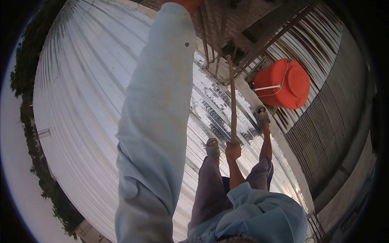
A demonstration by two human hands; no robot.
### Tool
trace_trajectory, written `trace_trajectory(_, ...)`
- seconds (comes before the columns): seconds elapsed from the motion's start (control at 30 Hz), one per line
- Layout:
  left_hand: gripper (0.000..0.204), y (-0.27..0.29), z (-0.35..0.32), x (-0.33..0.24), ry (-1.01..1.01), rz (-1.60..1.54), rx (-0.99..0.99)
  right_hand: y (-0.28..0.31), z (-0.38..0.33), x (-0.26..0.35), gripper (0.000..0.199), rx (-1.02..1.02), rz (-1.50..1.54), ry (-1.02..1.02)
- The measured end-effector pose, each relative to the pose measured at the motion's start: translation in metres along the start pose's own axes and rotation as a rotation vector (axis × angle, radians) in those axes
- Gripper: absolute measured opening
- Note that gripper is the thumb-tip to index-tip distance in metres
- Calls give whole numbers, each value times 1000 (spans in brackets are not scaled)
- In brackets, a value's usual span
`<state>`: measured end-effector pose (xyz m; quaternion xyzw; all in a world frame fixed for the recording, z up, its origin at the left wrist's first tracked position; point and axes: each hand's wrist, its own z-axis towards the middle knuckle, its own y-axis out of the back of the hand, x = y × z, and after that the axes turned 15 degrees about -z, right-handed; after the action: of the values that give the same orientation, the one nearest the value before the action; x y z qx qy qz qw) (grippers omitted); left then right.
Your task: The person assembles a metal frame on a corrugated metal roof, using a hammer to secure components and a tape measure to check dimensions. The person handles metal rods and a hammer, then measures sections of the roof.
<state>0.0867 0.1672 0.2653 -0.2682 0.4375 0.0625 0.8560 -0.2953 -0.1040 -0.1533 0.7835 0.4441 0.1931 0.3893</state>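
My left arm, in a pale blue sleeve, stretches up across the view. Only part of my left hand (185, 4) shows at the top edge, and its fingers are cut off. Lower down, my right hand (233, 150) is closed around the lower end of a wooden pole (233, 101). From my fist the pole runs up to beside dark metal bars (216, 60) at the roof's edge. Right of the pole, a red-orange bucket-like container (289, 83) with a thin wire handle lies tilted near the ledge, apart from both hands.
Underfoot is a ribbed, silvery metal roof (85, 105), with my sandalled feet near its right side. A pale ledge (289, 160) borders it. Beyond lie a lower corrugated roof (324, 105) and brick paving (255, 16). Trees (44, 178) stand at the far left.
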Motion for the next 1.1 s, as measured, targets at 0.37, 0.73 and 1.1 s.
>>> trace_trajectory(0.37, 79, -5, -10, -17, -65, 37, 31, -45, 46, 1, 53, -33, 93, 140)
trace_trajectory(0.73, 79, -1, 5, -16, 2, 18, 1, -20, 72, -7, 46, 41, 83, 288)
trace_trajectory(1.1, 63, -17, 10, -14, 151, -41, -158, 7, 75, -1, 30, 336, 277, 244)
